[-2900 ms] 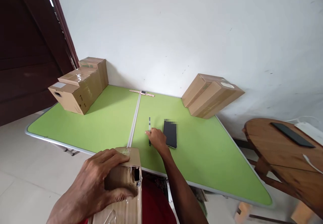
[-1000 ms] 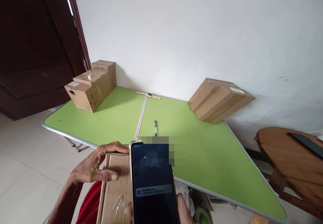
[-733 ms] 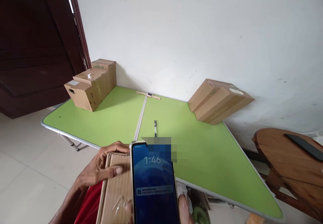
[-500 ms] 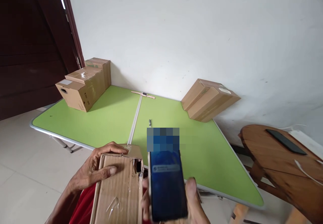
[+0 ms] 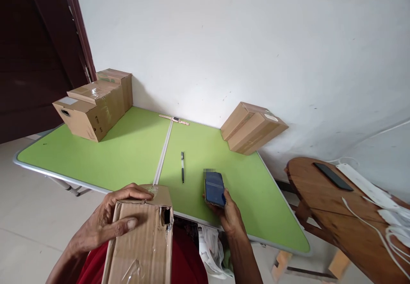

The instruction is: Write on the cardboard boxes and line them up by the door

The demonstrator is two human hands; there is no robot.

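A worn cardboard box [image 5: 141, 245] with clear tape and a torn hole at its corner stands close to my body, at the table's near edge. My left hand [image 5: 115, 215] grips its upper left corner, thumb on the near face and fingers over the top. Farther right, my right hand [image 5: 229, 211] holds a smartphone [image 5: 214, 190] over the green table [image 5: 128, 164], its screen lit dark blue. Whether the phone touches the tabletop I cannot tell. To the phone's left lies a black-and-white pen [image 5: 183, 166].
Several cardboard boxes [image 5: 92, 109] stand at the table's back left, and more boxes [image 5: 256, 128] at the back right. A watch with a pink strap [image 5: 174, 118] lies by the wall. On the right, a wooden table [image 5: 323, 198] carries a black phone [image 5: 332, 176] and white cables.
My right hand has carried the smartphone forward, away from me and over the table. The pen now shows in full. My left hand stays on the box; the view has shifted slightly right.
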